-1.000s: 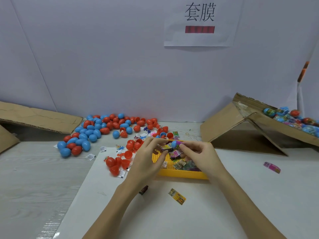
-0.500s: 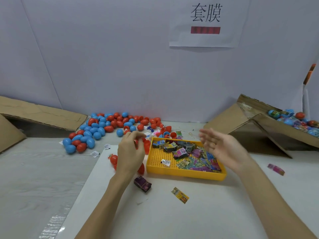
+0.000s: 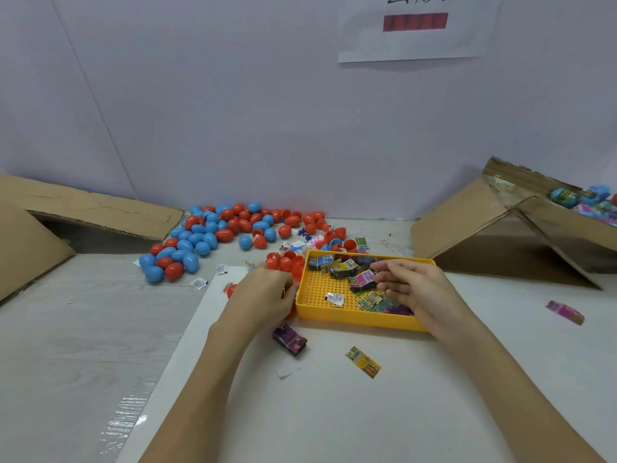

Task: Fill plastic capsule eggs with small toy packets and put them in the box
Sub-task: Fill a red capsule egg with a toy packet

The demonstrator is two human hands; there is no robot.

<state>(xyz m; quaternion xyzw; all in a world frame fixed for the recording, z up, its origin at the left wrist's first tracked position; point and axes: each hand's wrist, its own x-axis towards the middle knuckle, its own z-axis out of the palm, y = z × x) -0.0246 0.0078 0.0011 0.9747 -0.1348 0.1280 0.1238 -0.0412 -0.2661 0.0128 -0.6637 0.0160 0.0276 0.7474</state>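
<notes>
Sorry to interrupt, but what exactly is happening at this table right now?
A person is filling capsule eggs with toy packets. The right hand reaches into the yellow tray among the packets; the left hand rests by red egg halves beside it. Loose eggs wait behind, and filled ones sit in the cardboard box at right.

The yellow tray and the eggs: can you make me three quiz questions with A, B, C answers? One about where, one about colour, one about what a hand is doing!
1. Where is the yellow tray?
A. Inside a cardboard box
B. On the white sheet
C. On the wall

2. What colours are the eggs in the egg pile?
A. Green and pink
B. All yellow
C. Red and blue

3. What is the right hand doing?
A. Reaching into the tray
B. Lying flat on the table
C. Touching the wall

Answers:
1 B, the tray sits on the white sheet.
2 C, only red and blue shells show.
3 A, its fingers are over the toy packets.
</notes>
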